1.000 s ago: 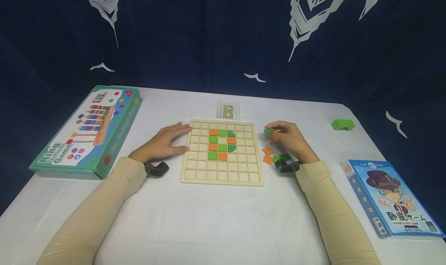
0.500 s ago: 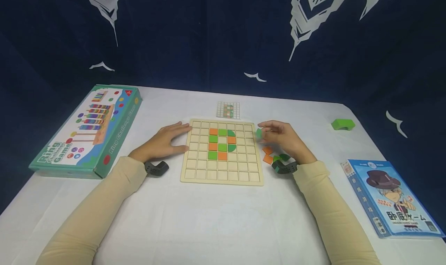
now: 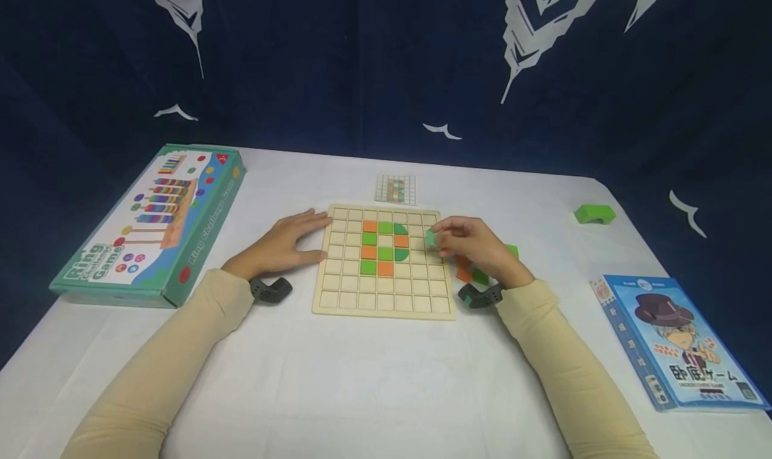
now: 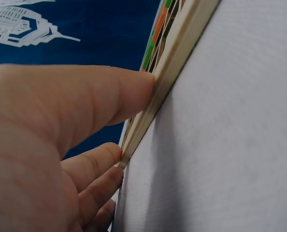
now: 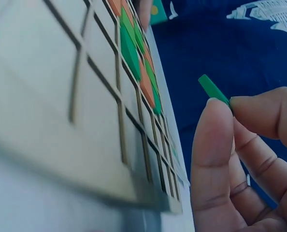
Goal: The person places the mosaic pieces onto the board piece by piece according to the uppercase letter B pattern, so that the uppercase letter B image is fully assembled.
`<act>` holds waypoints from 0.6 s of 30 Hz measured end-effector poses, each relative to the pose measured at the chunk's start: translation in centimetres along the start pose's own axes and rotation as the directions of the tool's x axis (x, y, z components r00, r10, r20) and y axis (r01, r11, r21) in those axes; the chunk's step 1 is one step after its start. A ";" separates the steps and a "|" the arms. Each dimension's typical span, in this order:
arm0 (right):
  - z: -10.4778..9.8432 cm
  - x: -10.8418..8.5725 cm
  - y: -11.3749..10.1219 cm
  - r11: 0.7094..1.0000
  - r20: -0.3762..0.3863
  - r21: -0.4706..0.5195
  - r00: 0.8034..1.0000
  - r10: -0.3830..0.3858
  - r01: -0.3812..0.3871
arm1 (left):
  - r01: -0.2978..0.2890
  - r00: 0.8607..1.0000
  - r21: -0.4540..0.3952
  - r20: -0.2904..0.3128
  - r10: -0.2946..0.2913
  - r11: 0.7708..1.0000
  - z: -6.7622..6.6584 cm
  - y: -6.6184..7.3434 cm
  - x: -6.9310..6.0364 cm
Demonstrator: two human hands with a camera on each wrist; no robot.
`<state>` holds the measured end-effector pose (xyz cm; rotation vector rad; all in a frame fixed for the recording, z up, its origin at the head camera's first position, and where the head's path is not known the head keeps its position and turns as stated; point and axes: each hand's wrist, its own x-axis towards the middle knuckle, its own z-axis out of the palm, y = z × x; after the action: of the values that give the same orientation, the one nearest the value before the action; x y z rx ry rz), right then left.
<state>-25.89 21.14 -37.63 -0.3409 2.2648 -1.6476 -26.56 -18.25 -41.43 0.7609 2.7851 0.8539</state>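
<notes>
My right hand (image 3: pixel 473 246) pinches a small green tile (image 5: pixel 212 88) between thumb and forefinger, held above the right side of the wooden grid board (image 3: pixel 386 305). Orange and green tiles fill a block of cells in the board's upper middle, among them two dark green rounded tiles (image 3: pixel 401 254) on its right. At the board's left edge rests my left hand (image 3: pixel 280 244), fingers spread and fairly straight. In the left wrist view its thumb (image 4: pixel 119 94) touches the board's side. Loose orange tiles (image 3: pixel 464 274) and green ones lie right of the board, partly covered by my right hand.
Behind the board lies a small pattern card (image 3: pixel 395 189). A Ring Challenge Game box (image 3: pixel 145 224) is at the left, a blue game box (image 3: pixel 681 342) at the right. A green arch block (image 3: pixel 594 214) stands far right. Dark patterned cloth hangs behind the table.
My right hand has moved left with the green tile, from beside the board to over its right edge. My left hand has stayed in place.
</notes>
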 end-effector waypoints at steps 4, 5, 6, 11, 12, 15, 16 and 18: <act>1.0 0.1 -0.1 0.999 0.040 0.041 0.999 0.023 -0.025 | -0.007 1.000 0.000 -0.003 0.007 1.000 -0.1 0.1 0.0; 1.3 0.1 -0.2 0.998 0.049 0.046 0.998 0.029 -0.031 | -0.009 1.000 -0.001 -0.004 0.009 1.000 -0.1 0.1 0.0; 1.5 0.1 -0.2 0.998 0.056 0.050 0.998 0.037 -0.039 | -0.010 1.000 -0.002 -0.004 0.010 1.000 -0.2 0.1 0.0; 2.8 0.2 -0.4 0.996 0.075 0.037 0.994 0.080 -0.083 | -0.016 1.000 -0.005 -0.006 0.016 1.000 -0.2 0.0 0.0; 3.1 0.2 -0.4 0.995 0.080 0.028 0.993 0.089 -0.091 | -0.016 1.000 -0.005 -0.006 0.016 1.000 -0.2 0.0 0.0; 3.7 0.2 -0.5 0.994 0.090 -0.013 0.990 0.106 -0.105 | -0.015 1.000 -0.004 -0.005 0.015 1.000 -0.1 0.0 0.0; 3.9 0.2 -0.5 0.994 0.093 -0.031 0.990 0.107 -0.105 | -0.015 1.000 -0.003 -0.005 0.015 1.000 -0.1 -0.1 0.0; 4.2 0.1 -0.5 0.992 0.097 -0.073 0.990 0.107 -0.100 | -0.014 1.000 -0.005 -0.005 0.014 1.000 -0.1 -0.1 0.0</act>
<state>-24.33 17.31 -38.32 -0.3094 2.2288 -1.4715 -26.66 -18.33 -41.40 0.7790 2.7842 0.8658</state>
